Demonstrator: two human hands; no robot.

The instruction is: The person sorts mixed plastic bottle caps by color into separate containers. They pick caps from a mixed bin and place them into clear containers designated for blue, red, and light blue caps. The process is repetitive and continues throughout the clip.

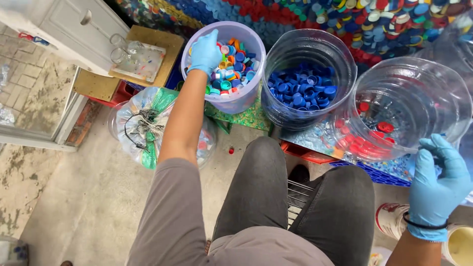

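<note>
Here, three round containers stand in a row, listed against the middle one, the clear tub of blue caps (pixel 306 79).

Item one: the clear tub holds only blue bottle caps (pixel 300 91), heaped across its bottom.

Item two: the lilac bucket (pixel 241 101), just left of the clear tub and touching or nearly touching it, holds mixed caps (pixel 235 66) in blue, orange, teal, pink and white.

Item three: the clear bowl (pixel 419 98), just right of the clear tub, holds a thin scatter of red caps (pixel 382 128).

Item four: a tied plastic bag (pixel 148 123) with green and clear contents lies on the floor, well left of the clear tub and below the lilac bucket.

Item five: a single red cap (pixel 231 150) lies on the floor, below and left of the clear tub.

Hands, both in blue gloves: the left hand (pixel 204 51) reaches into the lilac bucket, fingers curled down over the mixed caps at its left side; whether it grips one cannot be told. The right hand (pixel 438 182) sits at the near rim of the clear bowl, fingers loosely bent, nothing visibly held, red caps just beyond it.
</note>
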